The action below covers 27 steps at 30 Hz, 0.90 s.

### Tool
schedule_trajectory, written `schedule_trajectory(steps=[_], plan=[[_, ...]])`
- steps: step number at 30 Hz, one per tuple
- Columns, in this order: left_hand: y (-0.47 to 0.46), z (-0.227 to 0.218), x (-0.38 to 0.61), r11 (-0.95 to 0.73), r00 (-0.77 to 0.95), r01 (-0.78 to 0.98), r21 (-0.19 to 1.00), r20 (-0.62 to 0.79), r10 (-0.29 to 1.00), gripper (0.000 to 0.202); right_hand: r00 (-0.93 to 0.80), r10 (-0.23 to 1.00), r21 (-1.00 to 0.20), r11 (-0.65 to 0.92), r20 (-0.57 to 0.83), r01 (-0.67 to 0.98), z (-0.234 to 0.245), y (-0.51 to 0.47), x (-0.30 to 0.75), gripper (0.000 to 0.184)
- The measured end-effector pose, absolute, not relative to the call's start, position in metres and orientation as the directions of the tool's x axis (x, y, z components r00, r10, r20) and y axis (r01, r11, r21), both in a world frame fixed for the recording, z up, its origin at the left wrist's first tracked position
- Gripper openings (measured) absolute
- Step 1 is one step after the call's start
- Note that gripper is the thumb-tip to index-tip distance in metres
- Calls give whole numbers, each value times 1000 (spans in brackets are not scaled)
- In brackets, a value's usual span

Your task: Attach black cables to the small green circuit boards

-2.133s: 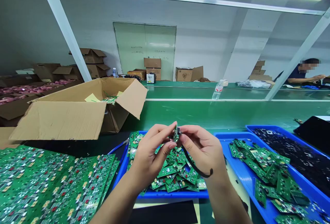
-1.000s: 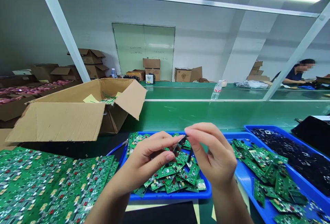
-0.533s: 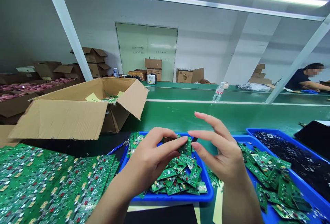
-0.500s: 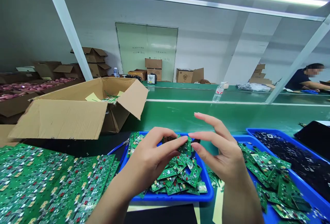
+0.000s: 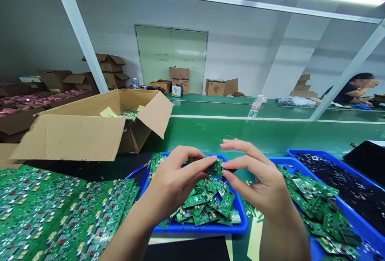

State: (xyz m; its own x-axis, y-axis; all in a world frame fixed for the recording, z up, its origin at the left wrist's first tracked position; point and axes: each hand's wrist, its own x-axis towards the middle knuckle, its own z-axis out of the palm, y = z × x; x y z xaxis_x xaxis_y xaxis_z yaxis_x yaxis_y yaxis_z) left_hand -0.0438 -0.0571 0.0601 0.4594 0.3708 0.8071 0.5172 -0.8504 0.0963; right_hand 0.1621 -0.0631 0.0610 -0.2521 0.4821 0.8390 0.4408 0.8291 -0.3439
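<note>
Head view: green circuit board [image 5: 214, 168] up above the middle blue tray [image 5: 204, 229], between the two hands; its bare end points right, toward the right hand, long axis seemingly left to right, though the left fingers cover much of it, so full run uncertain; small black piece [image 5: 231, 170] lies roughly in line with it, also left to right.

Counts: two hands, one board held, one black piece, three blue trays; middle tray and right tray [image 5: 284, 161] bear heaped loose boards, overlapping too much to count; far-right tray [image 5: 293, 152] bears many small black parts, uncountable; one open cardboard box [image 5: 69, 136] at left, several board panels [image 5: 54, 213] in front of it; one blue-handled tool [image 5: 138, 169] beside the middle tray; one bottle [image 5: 255, 107] on the green bench [image 5: 210, 130]; one co-worker [image 5: 349, 92] far right.

Grip: left hand [image 5: 177, 177] closed, fingers pinching the board; right hand [image 5: 264, 183] has thumb and one finger nearly together on the black piece, upper fingers lifted apart; whether piece touches board, cannot tell.
</note>
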Motion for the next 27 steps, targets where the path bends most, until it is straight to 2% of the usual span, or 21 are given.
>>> schedule_trajectory(steps=[5, 9, 13, 15, 17, 20, 24, 27], plan=[[-55, 61, -45, -832, 422, 547, 87, 830, 364, 31, -355, 534, -388, 827, 767, 407, 63, -65, 172, 14], [-54, 63, -48, -811, 353, 578, 85, 870, 343, 30, -435, 554, -486, 832, 710, 268, 64, -68, 189, 4], [-56, 65, -47, -841, 393, 541, 12, 881, 265, 28, -215, 597, -611, 792, 773, 2, 60, -59, 194, 19], [-58, 65, -46, -853, 416, 522, -17, 878, 237, 27, -174, 661, -679, 731, 730, -71, 58, -53, 188, 23], [-59, 65, -45, -854, 432, 519, -39, 874, 223, 27, -305, 721, -763, 646, 622, -30, 58, -50, 179, 27], [-59, 64, -45, -843, 435, 533, -69, 877, 204, 27, -503, 733, -824, 563, 457, 71, 60, -52, 167, 35], [-58, 62, -48, -838, 426, 540, -71, 882, 200, 26, -486, 775, -870, 489, 403, 58, 63, -58, 158, 37], [-58, 61, -49, -846, 416, 531, -48, 885, 211, 30, -491, 788, -914, 404, 371, -42, 62, -58, 155, 36]])
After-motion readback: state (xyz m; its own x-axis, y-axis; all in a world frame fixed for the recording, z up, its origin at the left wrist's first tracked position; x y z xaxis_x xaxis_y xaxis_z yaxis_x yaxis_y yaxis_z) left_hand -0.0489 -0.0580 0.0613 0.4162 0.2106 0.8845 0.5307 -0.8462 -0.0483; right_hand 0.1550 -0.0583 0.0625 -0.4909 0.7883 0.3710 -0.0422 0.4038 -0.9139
